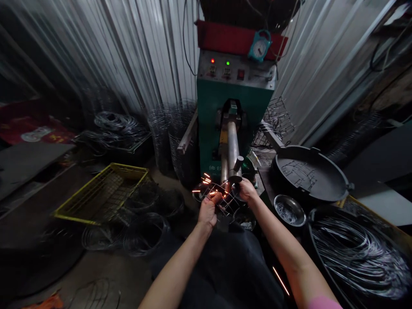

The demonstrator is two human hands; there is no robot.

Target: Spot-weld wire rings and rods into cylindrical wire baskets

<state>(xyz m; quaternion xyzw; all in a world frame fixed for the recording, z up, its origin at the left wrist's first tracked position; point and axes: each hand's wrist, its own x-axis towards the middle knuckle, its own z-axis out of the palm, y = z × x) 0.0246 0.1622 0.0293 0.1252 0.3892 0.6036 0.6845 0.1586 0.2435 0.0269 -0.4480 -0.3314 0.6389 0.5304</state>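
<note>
A small wire rack (229,202) of crossed metal rods is held at the tip of a green spot welding machine (206,124). My left hand (210,209) is closed on the rack's left side, thumb on top. On its right side my right hand (247,190) is closed, close beside the electrode arm (234,146); its fingertips are partly hidden. Orange sparks fly from the spot where the electrodes meet the wires, and one streak passes near my right forearm.
On the right are a large black pan (310,174) with wire pieces, a metal bowl (289,210) of short bits and a tub of bent wire rods (360,253). To the left stand a yellow-rimmed crate (99,193) and wire hoops (146,234). A teal dial clock (259,46) hangs on the machine.
</note>
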